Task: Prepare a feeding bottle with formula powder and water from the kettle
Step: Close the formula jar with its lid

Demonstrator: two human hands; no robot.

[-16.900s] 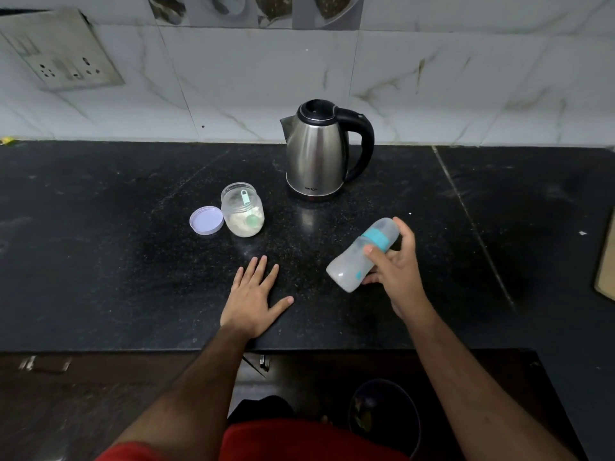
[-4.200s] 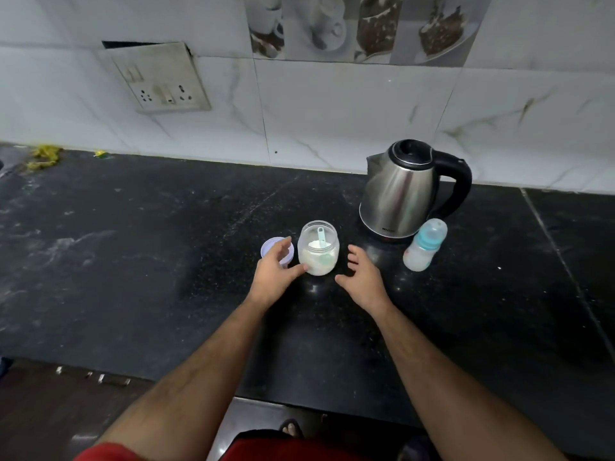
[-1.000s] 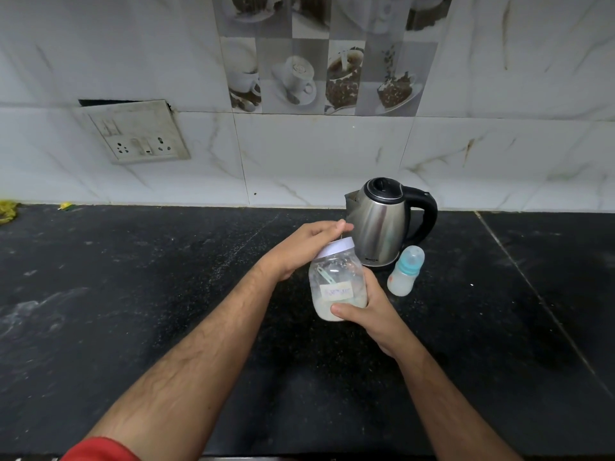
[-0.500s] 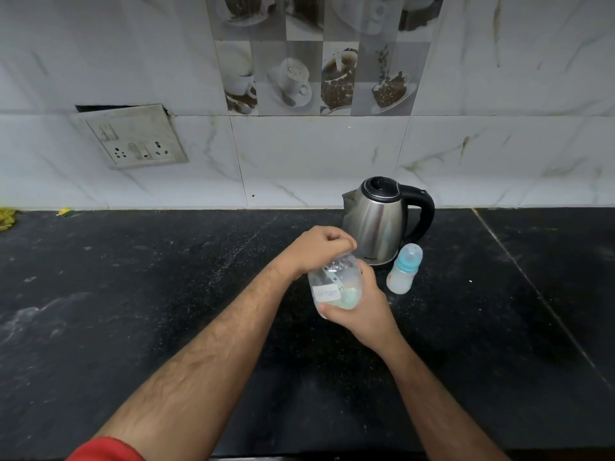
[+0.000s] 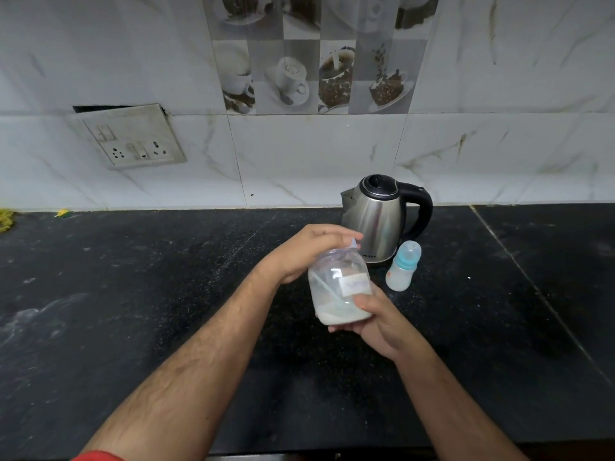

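Countertop [image 5: 133,311] — black, speckled stone — meets marbled white wall tiles [image 5: 316,161].

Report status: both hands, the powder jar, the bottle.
Left hand grips lid atop formula jar; right hand holds jar's base. Feeding bottle capped, upright beside kettle. Nothing blocking.

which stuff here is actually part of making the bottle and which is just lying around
Part of the job:
- formula jar, held in the right hand, with the left hand on its lid
- scoop inside the jar
- feeding bottle, capped, standing on the counter
- steel kettle

Just lying about:
- yellow scraps at the counter's far left
- wall socket panel
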